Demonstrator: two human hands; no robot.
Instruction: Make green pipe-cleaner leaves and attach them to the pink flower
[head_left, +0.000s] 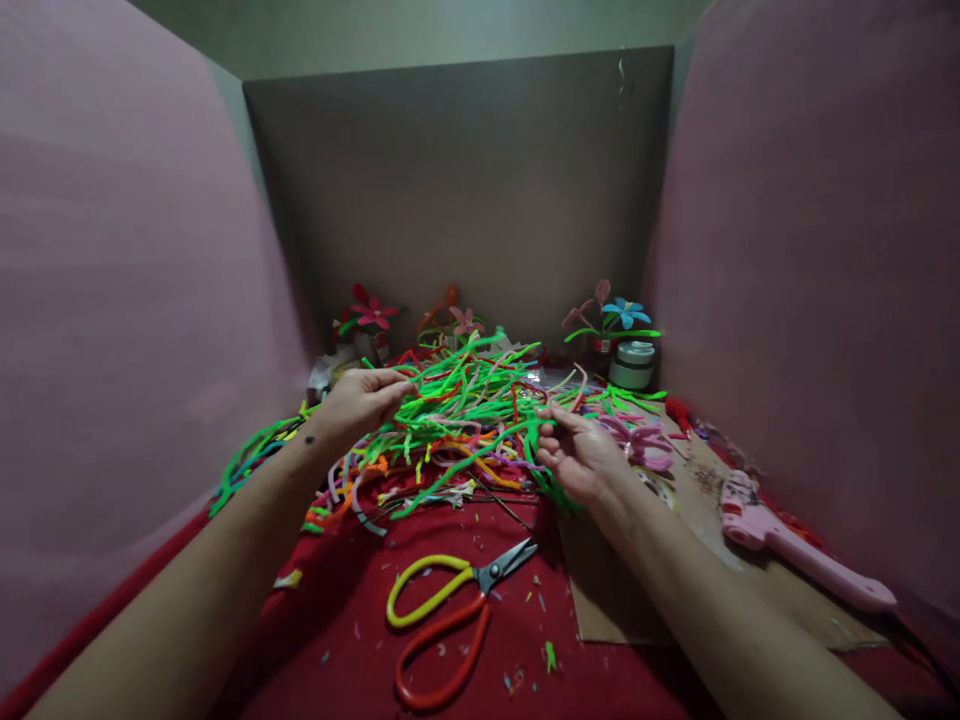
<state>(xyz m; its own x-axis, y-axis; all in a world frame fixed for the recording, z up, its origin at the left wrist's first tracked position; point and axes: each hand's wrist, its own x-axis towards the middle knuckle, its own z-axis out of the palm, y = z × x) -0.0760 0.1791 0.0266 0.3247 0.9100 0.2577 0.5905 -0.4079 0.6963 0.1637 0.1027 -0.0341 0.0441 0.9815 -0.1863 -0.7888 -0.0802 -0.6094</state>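
A tangled heap of pipe cleaners point(465, 390), mostly bright green, lies on the red cloth in front of me. At its left side my left hand point(364, 402) is closed in a pinch; what its fingertips hold, if anything, is lost among the strands. On the heap's right, my right hand point(577, 455) pinches the end of a green pipe cleaner point(472, 460), which slants down to the left over the others. Nearer to me lie open scissors point(480, 580) with one yellow and one red handle, touched by neither hand.
A pink glue gun point(802, 555) rests on the cardboard point(615, 600) at right, near a pink pipe-cleaner shape point(637, 440). Pipe-cleaner flowers point(626, 312) and a lidded jar point(632, 365) stand at the back. Pink panels point(112, 250) flank the red cloth point(337, 640), which carries small scraps.
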